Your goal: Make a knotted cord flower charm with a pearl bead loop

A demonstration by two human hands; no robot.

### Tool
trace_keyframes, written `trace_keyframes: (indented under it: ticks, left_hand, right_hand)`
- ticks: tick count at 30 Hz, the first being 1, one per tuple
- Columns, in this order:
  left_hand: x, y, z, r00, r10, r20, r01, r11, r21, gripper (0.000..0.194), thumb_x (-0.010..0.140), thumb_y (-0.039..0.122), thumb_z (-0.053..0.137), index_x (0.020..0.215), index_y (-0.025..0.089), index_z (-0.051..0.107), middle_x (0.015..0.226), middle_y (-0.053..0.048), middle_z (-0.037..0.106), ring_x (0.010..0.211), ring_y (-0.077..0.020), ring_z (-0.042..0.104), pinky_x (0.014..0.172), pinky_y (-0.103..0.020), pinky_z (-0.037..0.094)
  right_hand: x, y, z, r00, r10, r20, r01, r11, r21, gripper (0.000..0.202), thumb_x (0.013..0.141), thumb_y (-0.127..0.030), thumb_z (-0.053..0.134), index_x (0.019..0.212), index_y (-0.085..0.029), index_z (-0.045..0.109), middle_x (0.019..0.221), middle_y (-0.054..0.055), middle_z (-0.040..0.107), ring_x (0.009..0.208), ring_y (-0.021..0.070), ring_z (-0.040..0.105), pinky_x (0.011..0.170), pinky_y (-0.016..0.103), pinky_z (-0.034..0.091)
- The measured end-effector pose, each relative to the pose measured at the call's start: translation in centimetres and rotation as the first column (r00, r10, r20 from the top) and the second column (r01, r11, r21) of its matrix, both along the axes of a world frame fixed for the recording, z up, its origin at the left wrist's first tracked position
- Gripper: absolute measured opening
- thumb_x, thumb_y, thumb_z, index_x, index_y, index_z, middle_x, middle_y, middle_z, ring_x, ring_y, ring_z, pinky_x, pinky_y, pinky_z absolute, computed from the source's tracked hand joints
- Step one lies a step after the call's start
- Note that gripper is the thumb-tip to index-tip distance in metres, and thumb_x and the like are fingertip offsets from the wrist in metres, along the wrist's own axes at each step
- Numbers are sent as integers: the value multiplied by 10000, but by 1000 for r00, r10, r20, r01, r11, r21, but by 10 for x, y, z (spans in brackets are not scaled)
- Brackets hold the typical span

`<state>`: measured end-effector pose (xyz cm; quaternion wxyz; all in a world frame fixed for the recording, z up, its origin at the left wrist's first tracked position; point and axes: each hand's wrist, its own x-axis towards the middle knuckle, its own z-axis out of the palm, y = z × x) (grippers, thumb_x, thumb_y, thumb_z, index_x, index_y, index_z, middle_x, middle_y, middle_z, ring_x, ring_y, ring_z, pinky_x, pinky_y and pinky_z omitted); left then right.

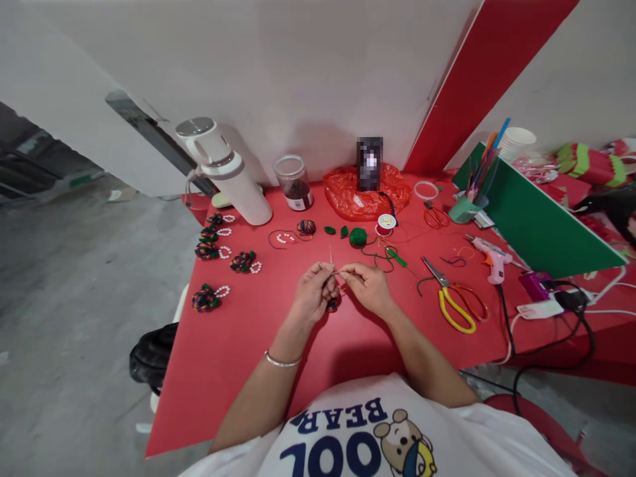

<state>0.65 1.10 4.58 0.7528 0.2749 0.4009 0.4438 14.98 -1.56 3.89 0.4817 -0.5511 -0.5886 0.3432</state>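
Over the red table (238, 371), my left hand (314, 291) is closed around a small dark multicoloured yarn piece (332, 305), part of which hangs below the fingers. A thin needle-like shaft (330, 254) rises above those fingertips. My right hand (366, 285) pinches beside it, its fingertips nearly meeting the left ones; what they grip is too small to name. Beyond the hands lie a green yarn ball (358, 237), two green leaf shapes (329, 230), a striped yarn ball (306, 227) and a red thread spool (385, 224).
Several yarn pieces with bead loops (206, 299) sit at the left. Yellow-handled scissors (456, 308), a green-handled tool (396, 257) and a pink glue gun (495, 260) lie right. A white tumbler (243, 189), jar (294, 185) and phone (370, 164) stand at the back.
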Motion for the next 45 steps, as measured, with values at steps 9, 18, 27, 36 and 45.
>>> trace_keyframes:
  ticks: [9, 18, 27, 36, 45]
  left_hand:
    - [5, -1, -2, 998, 38, 57, -38, 999, 0, 401, 624, 391, 900, 757, 180, 586, 377, 116, 376, 328, -33, 268, 365, -155, 252]
    - [10, -2, -5, 994, 55, 99, -50, 998, -46, 355, 706, 361, 860, 745, 177, 558, 368, 117, 359, 315, -37, 269, 347, -149, 245]
    - [12, -3, -10, 992, 95, 79, -92, 995, -35, 385, 675, 394, 880, 775, 173, 580, 357, 130, 346, 294, -31, 230, 319, -149, 247]
    - [9, -3, -5, 994, 38, 103, -35, 999, -32, 366, 643, 385, 879, 743, 172, 598, 356, 119, 343, 313, -34, 228, 326, -151, 243]
    - [-3, -3, -2, 995, -6, -97, 9, 1000, 29, 222, 597, 271, 804, 667, 152, 630, 451, 60, 485, 371, -50, 403, 406, -180, 337]
  right_hand:
    - [-1, -1, 2, 999, 36, 20, -36, 999, -9, 175, 899, -303, 615, 863, -211, 759, 734, 21, 744, 615, 150, 656, 622, 246, 507]
    - [-2, -1, -4, 994, -19, 105, 14, 998, 56, 193, 919, -271, 597, 909, -208, 779, 843, 42, 788, 706, 160, 697, 702, 253, 517]
    - [-4, -1, -5, 997, 13, 78, -14, 1000, 19, 195, 923, -280, 597, 918, -212, 780, 833, 43, 787, 695, 160, 694, 687, 252, 515]
    - [-3, -1, -6, 998, -10, -56, 6, 997, -76, 216, 886, -352, 622, 823, -190, 748, 697, 21, 724, 607, 146, 639, 599, 238, 496]
    - [2, 0, -3, 1000, -14, 12, 14, 1000, -24, 222, 907, -347, 590, 852, -192, 740, 730, 17, 727, 629, 140, 631, 619, 233, 494]
